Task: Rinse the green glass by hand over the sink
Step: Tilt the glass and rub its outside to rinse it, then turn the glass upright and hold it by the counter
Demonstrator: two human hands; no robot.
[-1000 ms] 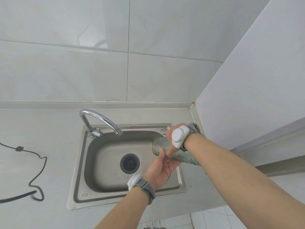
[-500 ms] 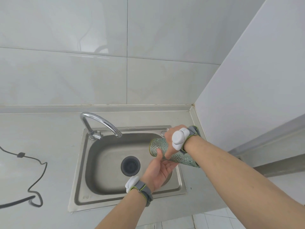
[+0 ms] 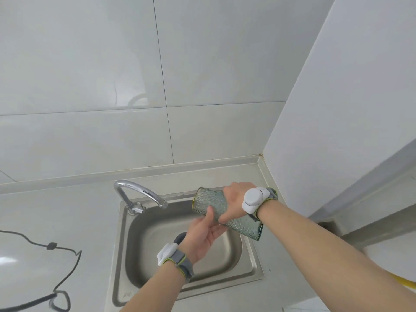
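Both hands hold the green textured glass tumbler (image 3: 211,202) over the steel sink (image 3: 252,264) — right hand (image 3: 234,199) wraps its middle, left hand (image 3: 204,235) cups beneath; long axis points far-left toward the chrome tap (image 3: 144,192).

Home kitchen, plain and sparse. Stainless steel sink (image 3: 186,251) with single basin set into pale countertop (image 3: 56,212), dark round drain (image 3: 180,237) at basin bottom. Curved chrome faucet (image 3: 139,197) at sink's back left corner. Large glossy white wall tiles (image 3: 90,86) behind, raised backsplash lip along counter edge. Black cable (image 3: 56,246) trails across counter at left. Counter ends in corner against white side wall (image 3: 337,109).
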